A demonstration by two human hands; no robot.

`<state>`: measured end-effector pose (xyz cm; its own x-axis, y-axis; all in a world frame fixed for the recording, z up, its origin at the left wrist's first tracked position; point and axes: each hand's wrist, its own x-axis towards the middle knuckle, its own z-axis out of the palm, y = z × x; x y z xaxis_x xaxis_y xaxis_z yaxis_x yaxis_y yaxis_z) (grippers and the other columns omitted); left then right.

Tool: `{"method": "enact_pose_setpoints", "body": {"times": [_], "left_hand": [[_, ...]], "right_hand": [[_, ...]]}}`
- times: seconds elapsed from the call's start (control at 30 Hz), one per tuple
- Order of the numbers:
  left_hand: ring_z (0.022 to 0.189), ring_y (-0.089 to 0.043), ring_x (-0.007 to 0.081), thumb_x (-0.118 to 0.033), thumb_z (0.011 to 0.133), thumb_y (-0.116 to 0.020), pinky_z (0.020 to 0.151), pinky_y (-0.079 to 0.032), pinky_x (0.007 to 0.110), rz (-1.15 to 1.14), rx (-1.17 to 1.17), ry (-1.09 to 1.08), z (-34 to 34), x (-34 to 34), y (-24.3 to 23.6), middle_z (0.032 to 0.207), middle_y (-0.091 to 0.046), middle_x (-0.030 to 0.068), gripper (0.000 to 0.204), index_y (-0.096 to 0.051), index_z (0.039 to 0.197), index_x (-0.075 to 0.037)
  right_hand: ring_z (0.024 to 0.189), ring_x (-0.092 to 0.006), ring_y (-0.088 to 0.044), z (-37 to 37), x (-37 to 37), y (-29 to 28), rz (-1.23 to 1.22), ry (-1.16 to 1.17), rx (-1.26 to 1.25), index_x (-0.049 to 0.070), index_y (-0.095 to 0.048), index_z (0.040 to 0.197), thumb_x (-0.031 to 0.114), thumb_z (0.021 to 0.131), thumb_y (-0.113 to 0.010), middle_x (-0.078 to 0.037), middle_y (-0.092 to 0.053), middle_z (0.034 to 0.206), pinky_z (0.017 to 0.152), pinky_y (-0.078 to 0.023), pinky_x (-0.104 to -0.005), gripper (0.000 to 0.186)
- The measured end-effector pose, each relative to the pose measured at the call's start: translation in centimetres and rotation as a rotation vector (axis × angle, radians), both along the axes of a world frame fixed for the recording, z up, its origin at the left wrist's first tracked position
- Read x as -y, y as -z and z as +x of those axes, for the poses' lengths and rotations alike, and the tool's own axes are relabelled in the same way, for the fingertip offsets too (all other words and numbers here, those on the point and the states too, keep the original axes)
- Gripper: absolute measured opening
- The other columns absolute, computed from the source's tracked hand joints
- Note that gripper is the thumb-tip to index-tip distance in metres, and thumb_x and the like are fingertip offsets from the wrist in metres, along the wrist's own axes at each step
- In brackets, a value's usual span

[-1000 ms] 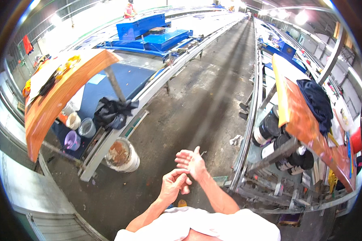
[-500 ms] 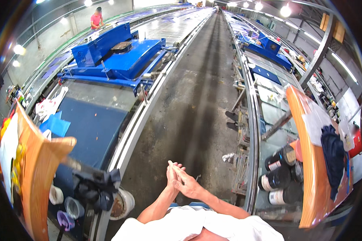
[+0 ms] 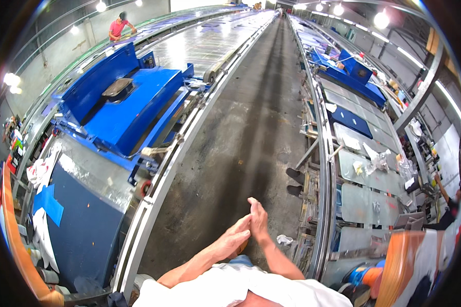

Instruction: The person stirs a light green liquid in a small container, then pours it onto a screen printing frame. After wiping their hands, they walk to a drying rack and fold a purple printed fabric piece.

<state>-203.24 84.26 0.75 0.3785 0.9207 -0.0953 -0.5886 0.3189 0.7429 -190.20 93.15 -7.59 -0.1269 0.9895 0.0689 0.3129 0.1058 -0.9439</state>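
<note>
My left hand (image 3: 231, 240) and my right hand (image 3: 258, 219) are raised in front of my body, over the aisle floor. Their fingers are stretched out, and nothing shows in either one. The left fingertips meet the palm side of the right hand, whose fingers point up and away from me. Neither hand touches any table. On the left-hand table, the closest large thing is a blue wheeled carriage (image 3: 133, 110) with a dark metal block (image 3: 118, 89) on it.
Long tables with metal rails (image 3: 161, 187) flank the narrow aisle (image 3: 225, 153). A dark blue panel (image 3: 82, 215) lies at left. On the right are glass panels (image 3: 369, 204) with plastic scraps (image 3: 378, 159). Dark slippers (image 3: 294, 176) stick out beside the right-hand table. A person in pink (image 3: 119, 28) works far left.
I have moved forward along the aisle, so the carriage is nearer and the wooden pieces have slid toward the lower edges. My hands, earlier pressed and overlapped, now meet more loosely, further right.
</note>
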Motion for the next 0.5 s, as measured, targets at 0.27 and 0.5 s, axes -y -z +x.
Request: {"method": "enact_pose_setpoints", "body": {"times": [0.27, 0.5], "left_hand": [[0.148, -0.012, 0.042, -0.034, 0.089, -0.066, 0.118, -0.007, 0.055, 0.82, -0.938, -0.293, 2.0, -19.3, -0.8, 0.156, -0.031, 0.0172, 0.072, -0.036, 0.148, -0.005], [0.148, -0.006, 0.0444, -0.039, 0.092, -0.05, 0.116, -0.001, 0.06, 0.955, -1.206, -0.333, 2.7, -37.7, 4.3, 0.158, -0.024, 0.019, 0.065, -0.039, 0.147, -0.007]], "right_hand": [[0.114, -0.0364, -0.059, 1.3, -16.7, 2.0, -0.671, -0.344, -1.13, 0.005, -0.041, 0.141, 0.06, 0.1, -0.036, -0.02, -0.054, 0.134, 0.096, -0.047, -0.052, 0.069], [0.129, -0.0364, -0.047, -0.2, -29.8, -3.2, -0.715, -0.386, -1.217, 0.015, -0.036, 0.146, 0.056, 0.101, -0.033, -0.014, -0.043, 0.147, 0.102, -0.043, -0.0518, 0.061]]}}
